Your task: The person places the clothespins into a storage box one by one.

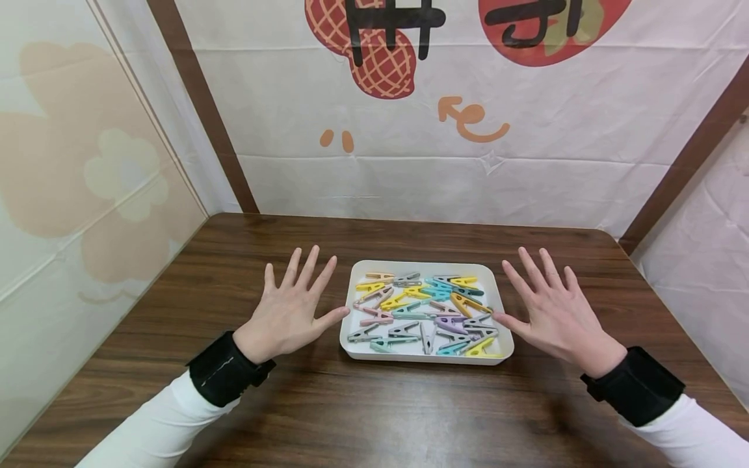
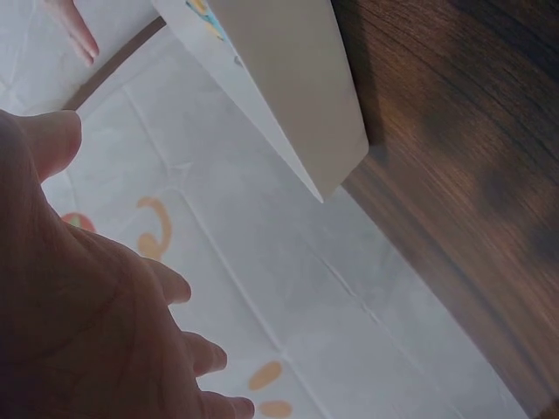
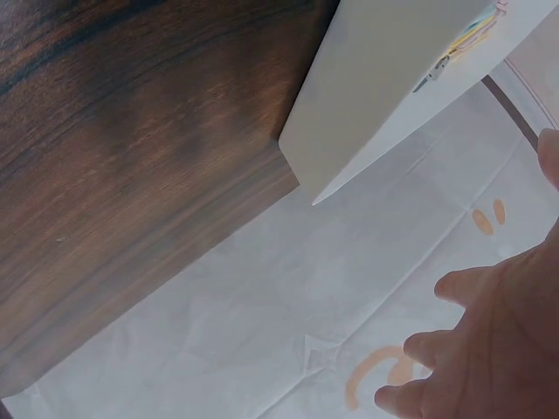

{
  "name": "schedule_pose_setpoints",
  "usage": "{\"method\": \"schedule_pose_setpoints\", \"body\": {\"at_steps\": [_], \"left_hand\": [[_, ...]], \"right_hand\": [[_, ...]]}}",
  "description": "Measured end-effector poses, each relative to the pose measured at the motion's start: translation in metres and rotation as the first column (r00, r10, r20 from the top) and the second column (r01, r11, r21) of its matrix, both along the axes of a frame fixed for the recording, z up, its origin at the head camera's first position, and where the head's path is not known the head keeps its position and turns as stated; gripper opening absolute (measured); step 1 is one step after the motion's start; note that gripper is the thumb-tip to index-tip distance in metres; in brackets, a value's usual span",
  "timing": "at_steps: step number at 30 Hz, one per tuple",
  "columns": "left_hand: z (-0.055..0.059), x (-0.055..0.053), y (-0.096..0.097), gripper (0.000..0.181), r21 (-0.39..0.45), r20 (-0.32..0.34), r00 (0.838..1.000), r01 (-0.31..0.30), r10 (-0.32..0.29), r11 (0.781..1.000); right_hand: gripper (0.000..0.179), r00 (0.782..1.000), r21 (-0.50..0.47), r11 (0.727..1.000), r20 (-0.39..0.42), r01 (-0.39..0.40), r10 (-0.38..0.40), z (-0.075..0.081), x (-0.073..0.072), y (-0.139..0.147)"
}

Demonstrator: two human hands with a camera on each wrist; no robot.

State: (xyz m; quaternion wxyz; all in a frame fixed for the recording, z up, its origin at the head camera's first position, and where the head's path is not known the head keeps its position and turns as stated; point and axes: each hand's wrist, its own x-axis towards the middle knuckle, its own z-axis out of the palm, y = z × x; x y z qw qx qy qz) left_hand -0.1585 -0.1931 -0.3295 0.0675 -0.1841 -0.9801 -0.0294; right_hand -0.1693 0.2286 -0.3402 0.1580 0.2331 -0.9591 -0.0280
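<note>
A shallow white tray (image 1: pixel 374 357) sits on the wooden table, filled with several clothespins (image 1: pixel 418 291) in yellow, blue, grey, pink and purple. My left hand (image 1: pixel 288 315) is spread palm down just left of the tray, its thumb tip at the tray's left rim in the head view. On the other side my right hand (image 1: pixel 556 312) is spread likewise, thumb tip by the right rim. Neither hand holds anything. In the left wrist view the tray's side wall (image 2: pixel 297 87) stands beside the left hand (image 2: pixel 87 297); the right wrist view shows the right hand (image 3: pixel 498 340) beside it too.
The dark brown wooden table (image 1: pixel 363 416) carries the tray near its middle. Behind its far edge hangs a white printed cloth (image 1: pixel 409 188), with another flower-printed cloth (image 1: pixel 88 162) along the left. Black bands (image 1: pixel 225 368) wrap both wrists over white sleeves.
</note>
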Motion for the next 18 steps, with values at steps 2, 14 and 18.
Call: {"method": "schedule_pose_setpoints", "body": {"at_steps": [2,14,18], "left_hand": [[-0.0011,-0.0002,-0.0003,0.085,0.000,-0.001,1.000,-0.001,0.001,1.000],[-0.0036,-0.0018,-0.0006,0.085,0.011,0.013,1.000,-0.007,0.007,1.000],[-0.0047,-0.0023,-0.0012,0.085,0.019,0.013,1.000,-0.006,0.006,1.000]], "right_hand": [[0.087,1.000,0.003,1.000,-0.006,-0.002,0.002,-0.0006,-0.0001,0.0002],[0.088,1.000,-0.013,1.000,-0.022,-0.007,0.006,-0.0047,0.0012,-0.0006],[0.087,1.000,-0.008,1.000,-0.030,-0.005,0.005,-0.0056,0.0012,-0.0002]]}}
